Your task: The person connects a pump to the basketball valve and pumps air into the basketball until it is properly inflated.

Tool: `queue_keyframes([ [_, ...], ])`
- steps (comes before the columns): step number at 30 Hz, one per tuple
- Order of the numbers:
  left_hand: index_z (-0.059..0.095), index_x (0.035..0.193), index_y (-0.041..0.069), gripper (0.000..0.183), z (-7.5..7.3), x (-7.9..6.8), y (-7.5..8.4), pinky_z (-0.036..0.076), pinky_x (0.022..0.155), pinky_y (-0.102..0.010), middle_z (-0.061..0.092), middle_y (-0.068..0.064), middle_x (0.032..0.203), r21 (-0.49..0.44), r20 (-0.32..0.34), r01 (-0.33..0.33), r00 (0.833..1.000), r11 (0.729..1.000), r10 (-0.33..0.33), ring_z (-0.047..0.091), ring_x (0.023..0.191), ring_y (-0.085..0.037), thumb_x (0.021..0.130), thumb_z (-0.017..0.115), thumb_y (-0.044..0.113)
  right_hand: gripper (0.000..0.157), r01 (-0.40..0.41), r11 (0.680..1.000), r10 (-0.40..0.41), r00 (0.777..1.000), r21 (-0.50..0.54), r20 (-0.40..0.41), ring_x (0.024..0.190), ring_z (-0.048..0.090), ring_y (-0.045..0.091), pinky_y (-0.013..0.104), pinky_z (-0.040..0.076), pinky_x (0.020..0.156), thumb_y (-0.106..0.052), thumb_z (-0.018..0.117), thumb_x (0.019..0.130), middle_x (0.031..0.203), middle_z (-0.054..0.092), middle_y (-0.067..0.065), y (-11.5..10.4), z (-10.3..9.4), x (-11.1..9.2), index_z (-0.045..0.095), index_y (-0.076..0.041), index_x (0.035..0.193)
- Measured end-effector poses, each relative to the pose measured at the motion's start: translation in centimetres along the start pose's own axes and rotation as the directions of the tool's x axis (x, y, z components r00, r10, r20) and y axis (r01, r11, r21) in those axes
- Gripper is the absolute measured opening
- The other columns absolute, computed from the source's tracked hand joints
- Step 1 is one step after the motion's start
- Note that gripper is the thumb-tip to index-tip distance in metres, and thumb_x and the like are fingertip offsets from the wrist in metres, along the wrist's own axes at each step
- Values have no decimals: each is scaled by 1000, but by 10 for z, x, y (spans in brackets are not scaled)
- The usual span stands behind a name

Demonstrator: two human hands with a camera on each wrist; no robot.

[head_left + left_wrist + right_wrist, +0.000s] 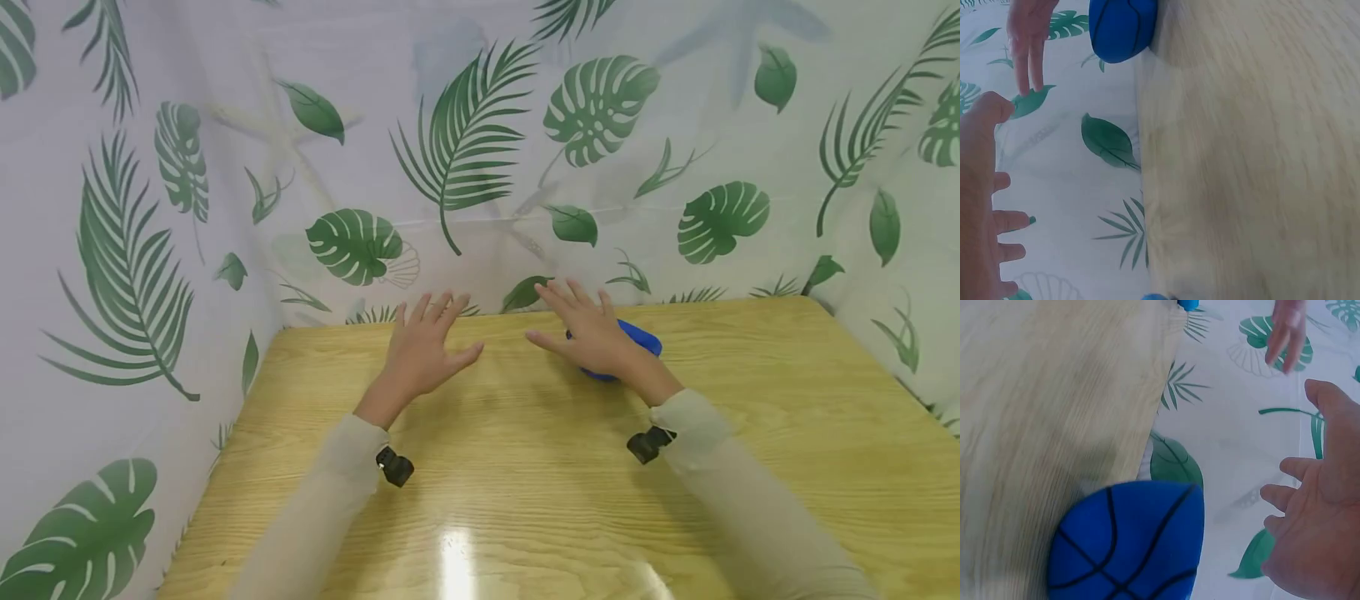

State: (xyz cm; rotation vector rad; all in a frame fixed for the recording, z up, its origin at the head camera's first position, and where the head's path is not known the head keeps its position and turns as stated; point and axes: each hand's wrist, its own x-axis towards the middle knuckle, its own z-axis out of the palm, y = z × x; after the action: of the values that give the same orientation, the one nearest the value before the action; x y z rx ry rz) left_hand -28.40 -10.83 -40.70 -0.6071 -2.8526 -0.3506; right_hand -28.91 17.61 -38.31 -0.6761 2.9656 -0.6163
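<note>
Both hands are raised over the wooden table with fingers spread and nothing held. My left hand (422, 350) is over the far left of the table. My right hand (596, 337) hovers above a blue rounded thing (639, 335) and hides much of it in the head view. Curved black lines like a basketball's run across this blue thing (1129, 544) in the right wrist view, and one edge comes to a blunt corner. A gap shows between it and the right palm (1316, 531). A small blue thing (1155, 297) peeks in at the bottom of the left wrist view.
The wooden table (510, 467) meets a white cloth backdrop (480, 275) with green leaf prints at its far edge. Cloth also hangs along the left and right sides. Small black cameras are strapped at both wrists, over pale sleeves (315, 500).
</note>
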Motion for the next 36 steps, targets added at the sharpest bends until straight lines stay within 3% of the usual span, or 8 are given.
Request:
queue_keyframes([
  [5, 31, 161, 25, 77, 3, -10, -13, 18, 122, -69, 39, -11, 162, -3, -33, 23, 999, 1000, -23, 32, 151, -40, 96, 56, 60, 83, -7, 1000, 7, 1000, 27, 1, 160, -3, 36, 71, -10, 120, -65, 48, 100, 171, 15, 12, 14, -7, -6, 18, -22, 165],
  [13, 32, 160, 21, 77, 11, -23, -32, 20, 121, -68, 44, -14, 157, -6, -32, 88, 996, 996, -88, 36, 148, -39, 97, 57, 57, 75, -15, 996, 19, 999, 87, -43, 158, 6, 43, 75, -4, 119, -53, 54, 102, 168, 25, 17, 35, -15, -18, 28, -16, 162],
  [20, 33, 160, 21, 74, 19, -37, -48, 23, 120, -68, 48, -15, 153, -13, -15, 125, 992, 992, -126, 43, 142, -40, 97, 61, 49, 71, -4, 986, 12, 999, 169, -47, 151, 26, 46, 68, 23, 120, -41, 59, 103, 162, 34, 22, 58, -15, -29, 33, -6, 159],
  [26, 35, 159, 18, 73, 23, -47, -62, 27, 117, -68, 51, -18, 150, 8, 1, 136, 991, 991, -136, 46, 138, -43, 97, 60, 47, 68, -94, 945, 110, 993, 312, -36, 151, 27, 47, 69, 29, 117, -44, 55, 105, 163, 33, 23, 81, -18, -40, 35, -5, 158],
  [30, 36, 158, 17, 74, 24, -53, -69, 32, 114, -68, 53, -19, 148, 32, 3, 146, 989, 989, -146, 49, 135, -44, 96, 61, 46, 64, -119, 906, 150, 988, 407, -45, 148, 31, 50, 68, 33, 115, -37, 56, 105, 158, 38, 28, 95, -20, -47, 38, -1, 155],
  [36, 33, 159, 14, 76, 25, -60, -74, 36, 112, -67, 54, -22, 145, 67, 35, 166, 985, 984, -169, 51, 132, -46, 96, 62, 46, 64, -172, 867, 214, 976, 468, -37, 144, 33, 55, 68, 35, 114, -31, 55, 106, 156, 34, 36, 110, -19, -55, 34, 5, 154],
])
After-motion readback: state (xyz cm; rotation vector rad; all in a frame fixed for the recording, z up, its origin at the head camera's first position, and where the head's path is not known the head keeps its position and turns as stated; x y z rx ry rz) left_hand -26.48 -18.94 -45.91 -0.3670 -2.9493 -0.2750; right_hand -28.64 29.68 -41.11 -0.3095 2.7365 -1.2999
